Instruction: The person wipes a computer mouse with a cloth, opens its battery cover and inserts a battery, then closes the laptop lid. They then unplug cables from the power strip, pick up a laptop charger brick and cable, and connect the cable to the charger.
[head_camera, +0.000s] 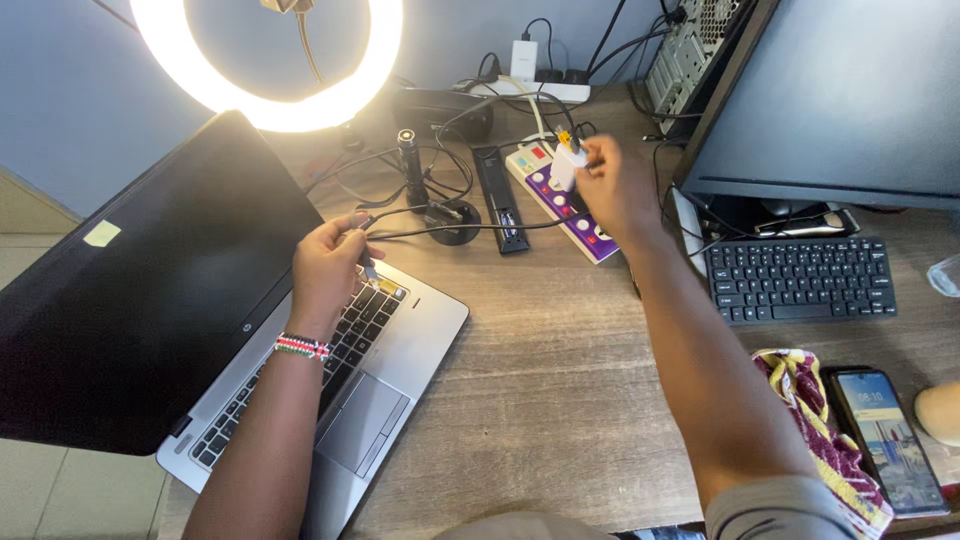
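While left hand (325, 265) grips black cable (440, 232), right hand (615, 185) pinches white plug (565, 165), above power strip (590, 225)

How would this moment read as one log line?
left hand: holds black cable beside laptop | right hand: holds white plug over power strip

Grey wood-grain table (560, 380), matt. Laptop (400, 370) body of smooth brushed silver metal, its screen glossy black. White plug (563, 168) of shiny plastic. Patterned cloth (825, 440) looks woven and soft.
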